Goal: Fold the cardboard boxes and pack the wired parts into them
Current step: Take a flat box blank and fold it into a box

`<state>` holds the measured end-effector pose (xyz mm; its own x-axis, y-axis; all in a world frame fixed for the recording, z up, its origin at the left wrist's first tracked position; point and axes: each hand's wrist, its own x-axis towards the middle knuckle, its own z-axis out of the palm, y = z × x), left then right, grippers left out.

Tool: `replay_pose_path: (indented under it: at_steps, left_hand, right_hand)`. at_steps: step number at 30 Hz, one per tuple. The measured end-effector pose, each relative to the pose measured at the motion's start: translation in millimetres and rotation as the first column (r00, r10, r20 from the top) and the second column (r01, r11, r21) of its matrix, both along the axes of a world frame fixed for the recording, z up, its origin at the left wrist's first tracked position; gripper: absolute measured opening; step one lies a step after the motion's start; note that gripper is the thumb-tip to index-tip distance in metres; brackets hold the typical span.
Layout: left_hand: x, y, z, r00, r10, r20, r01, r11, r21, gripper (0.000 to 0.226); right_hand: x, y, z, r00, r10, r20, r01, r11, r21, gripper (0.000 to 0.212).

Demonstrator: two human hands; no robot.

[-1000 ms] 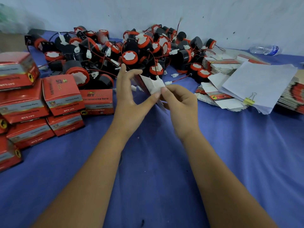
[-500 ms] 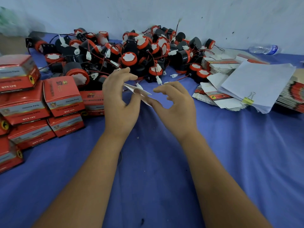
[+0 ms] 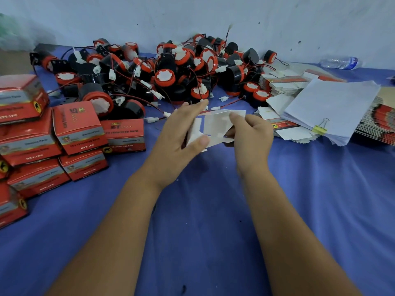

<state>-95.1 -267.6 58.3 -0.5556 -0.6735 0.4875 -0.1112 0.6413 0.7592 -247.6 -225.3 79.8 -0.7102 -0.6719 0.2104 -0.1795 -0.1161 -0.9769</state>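
Two hands are seen above the middle of the blue worktop (image 3: 213,210), a flat box blank (image 3: 215,127) being held between them with its white inner side up. The blank is pinched by the left hand (image 3: 179,135) between thumb and fingers at its left flap, and gripped by the right hand (image 3: 250,135) at its right edge. Half a second ago the blank was seen edge-on; it is now turned flat and opened wider. Folded red boxes (image 3: 79,129) are stacked along the left edge, with "QTY: 1PC" and "ST" legible; the smaller print is blurred. Wired parts (image 3: 164,75) are heaped at the far edge. Flat blanks (image 3: 280,84) and clipped papers (image 3: 329,110) are lying towards the right edge.
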Motion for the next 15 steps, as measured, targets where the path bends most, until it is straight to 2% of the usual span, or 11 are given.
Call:
replay_pose_path:
  at_steps: [4, 7, 9, 11, 13, 15]
  left_hand:
    - [-1, 2, 2, 0.997, -0.025, 0.075, 0.032, 0.995, -0.092, 0.066]
    - [-3, 2, 5, 0.998, 0.048, -0.038, -0.050, 0.997, -0.054, 0.051]
    - [-2, 2, 7, 0.978, 0.075, -0.193, -0.068, 0.997, 0.045, 0.034]
    - [-1, 1, 10, 0.939, 0.122, -0.323, -0.081, 0.987, 0.137, 0.024]
    - [-1, -1, 14, 0.905, 0.164, -0.393, -0.102, 0.980, 0.173, 0.018]
    - [0, -2, 17, 0.878, 0.178, -0.444, -0.083, 0.971, 0.224, 0.019]
  right_hand:
    - [-5, -1, -1, 0.991, -0.020, 0.132, 0.026, 0.999, -0.047, 0.030]
    - [-2, -1, 0, 0.985, 0.047, 0.164, -0.034, 0.996, -0.086, 0.030]
    - [3, 1, 1, 0.983, 0.151, 0.108, -0.130, 0.975, -0.179, 0.029]
    - [8, 4, 2, 0.955, 0.296, -0.024, -0.293, 0.926, -0.240, 0.025]
    - [14, 5, 1, 0.902, 0.416, -0.113, -0.431, 0.875, -0.221, 0.039]
    - [19, 5, 0, 0.881, 0.457, -0.119, -0.471, 0.869, -0.149, 0.049]
